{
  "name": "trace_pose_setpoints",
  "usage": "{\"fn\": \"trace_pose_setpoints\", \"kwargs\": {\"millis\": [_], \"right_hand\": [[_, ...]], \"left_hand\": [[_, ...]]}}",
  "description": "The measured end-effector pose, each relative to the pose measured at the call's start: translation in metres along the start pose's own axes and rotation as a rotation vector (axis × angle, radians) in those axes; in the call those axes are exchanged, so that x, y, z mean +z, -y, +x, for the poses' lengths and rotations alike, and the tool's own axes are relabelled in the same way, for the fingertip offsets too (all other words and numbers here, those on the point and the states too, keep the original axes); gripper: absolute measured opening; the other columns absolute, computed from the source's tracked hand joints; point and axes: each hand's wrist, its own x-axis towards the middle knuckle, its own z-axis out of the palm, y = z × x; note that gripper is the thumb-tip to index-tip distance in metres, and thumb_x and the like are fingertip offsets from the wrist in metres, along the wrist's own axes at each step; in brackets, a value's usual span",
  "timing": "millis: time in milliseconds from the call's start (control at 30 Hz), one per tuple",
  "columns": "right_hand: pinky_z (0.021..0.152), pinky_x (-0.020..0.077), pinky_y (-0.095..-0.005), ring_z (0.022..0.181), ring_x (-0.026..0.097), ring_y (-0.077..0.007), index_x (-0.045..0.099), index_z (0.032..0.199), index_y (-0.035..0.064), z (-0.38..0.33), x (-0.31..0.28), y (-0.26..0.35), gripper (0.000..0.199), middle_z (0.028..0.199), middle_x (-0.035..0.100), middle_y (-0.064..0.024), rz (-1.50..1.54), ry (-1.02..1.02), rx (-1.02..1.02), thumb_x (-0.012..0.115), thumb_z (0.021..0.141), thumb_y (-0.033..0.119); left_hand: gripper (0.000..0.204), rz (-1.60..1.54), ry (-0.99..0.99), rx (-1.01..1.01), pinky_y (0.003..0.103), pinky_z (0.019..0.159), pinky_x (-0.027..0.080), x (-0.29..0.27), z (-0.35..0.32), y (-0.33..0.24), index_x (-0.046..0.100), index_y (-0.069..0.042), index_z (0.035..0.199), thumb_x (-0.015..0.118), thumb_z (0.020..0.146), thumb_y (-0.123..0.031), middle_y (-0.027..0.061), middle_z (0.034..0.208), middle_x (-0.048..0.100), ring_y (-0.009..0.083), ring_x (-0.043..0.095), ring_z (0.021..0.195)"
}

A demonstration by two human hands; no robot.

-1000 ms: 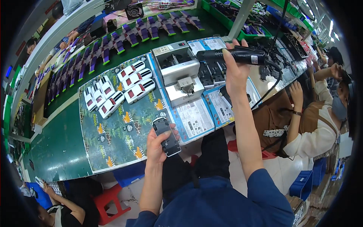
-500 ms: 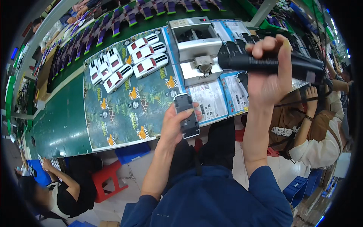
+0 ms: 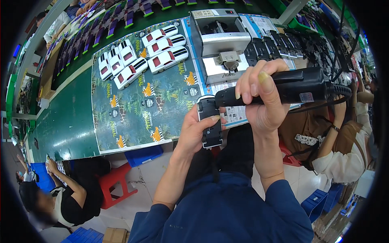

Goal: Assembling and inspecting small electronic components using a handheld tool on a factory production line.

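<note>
My left hand is closed round a toy car held with its black underside up, the thumb lying across it. In my right hand is a black electric screwdriver, held level with the fingers wrapped round its body. The screwdriver's front end reaches the upper part of the toy car's underside; its tip is hidden, so I cannot tell whether it touches a screw. Just beyond my hands stands a silver screw-feeder-like machine.
Several white toy cars with black stripes stand on a patterned mat at left. Black car bases lie at the right. Purple-and-green parts line the back. Co-workers sit on both sides; a red stool is at lower left.
My right hand has brought the electric screwdriver down and left, from over the bench to the toy car. The left hand with the car has shifted slightly right.
</note>
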Motion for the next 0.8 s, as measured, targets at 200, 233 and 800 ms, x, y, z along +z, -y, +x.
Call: {"fn": "trace_pose_setpoints", "kwargs": {"millis": [200,233,800], "right_hand": [[0.050,0.0417,-0.0197,0.052,0.053,-0.0047,0.056,0.091,0.0047,-0.001,0.006,-0.003,0.024,0.064,0.058,-0.0014,-0.262,0.019,-0.074,0.078,0.081,0.002],[0.051,0.0452,-0.0232,0.053,0.051,-0.0073,0.052,0.090,0.0045,-0.002,0.009,0.002,0.023,0.068,0.056,-0.0042,-0.262,0.067,-0.015,0.074,0.083,0.000],[0.049,0.0362,-0.0192,0.055,0.048,-0.0032,0.058,0.082,0.0072,-0.009,0.002,-0.009,0.024,0.068,0.054,0.0024,-0.152,0.097,0.009,0.081,0.078,0.002]], "left_hand": [[0.037,0.093,-0.005,-0.009,0.032,0.074,0.060,0.001,-0.002,0.000,0.052,-0.001,0.124,0.062,0.088,0.001,0.0119,0.110,0.066,0.0179,0.068,0.088],[0.037,0.111,-0.031,0.001,0.032,0.074,0.060,0.004,-0.003,0.000,0.052,-0.001,0.124,0.063,0.088,0.001,0.0115,0.110,0.066,0.0175,0.068,0.087],[0.034,0.069,0.004,-0.140,0.035,0.075,0.060,0.007,-0.006,-0.002,0.053,0.000,0.118,0.063,0.086,0.002,0.0111,0.102,0.065,0.0199,0.068,0.086]]}}
